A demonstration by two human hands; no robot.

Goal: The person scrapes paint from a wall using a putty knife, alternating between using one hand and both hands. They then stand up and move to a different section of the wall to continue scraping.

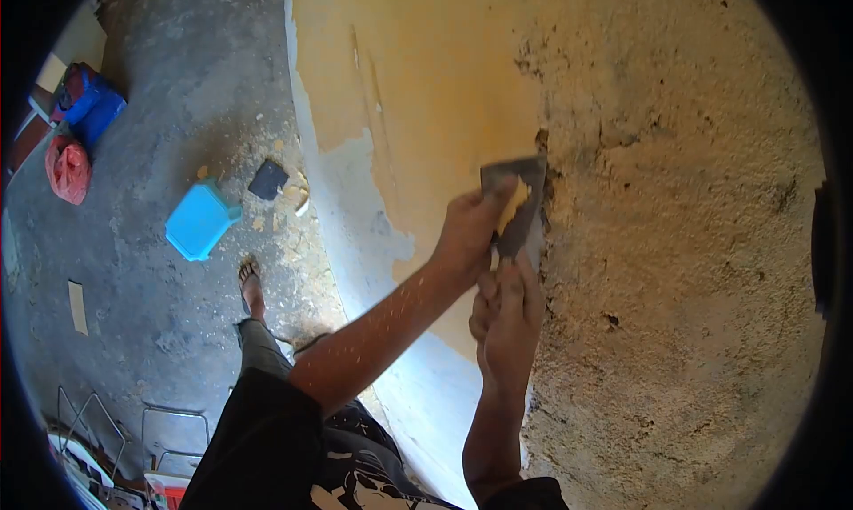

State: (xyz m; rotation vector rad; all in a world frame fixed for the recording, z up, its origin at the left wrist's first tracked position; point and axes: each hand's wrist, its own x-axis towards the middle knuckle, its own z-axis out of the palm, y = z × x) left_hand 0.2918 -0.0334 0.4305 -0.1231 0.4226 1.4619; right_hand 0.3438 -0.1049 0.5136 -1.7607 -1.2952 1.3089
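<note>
A scraper (529, 203) with a wide, dark flat blade is held against the wall (426, 92), its broad edge at the border between smooth yellow paint and rough bare plaster (675, 243). My right hand (510, 319) is closed around its handle, which is mostly hidden. On the blade, my left hand (471, 230) grips the side, with its thumb pressed over the face. A yellow paint flake (514, 206) lies on the blade beside that thumb. Small pale flecks are scattered along my left forearm.
On the grey floor (160, 323) are a light-blue plastic container (200, 221), a dark square piece (268, 179) and paint debris (302, 243) along the wall's foot. Farther off sit a pink plastic bag (68, 170) and a blue bag (96, 110). Metal-framed furniture (175, 412) stands lower left.
</note>
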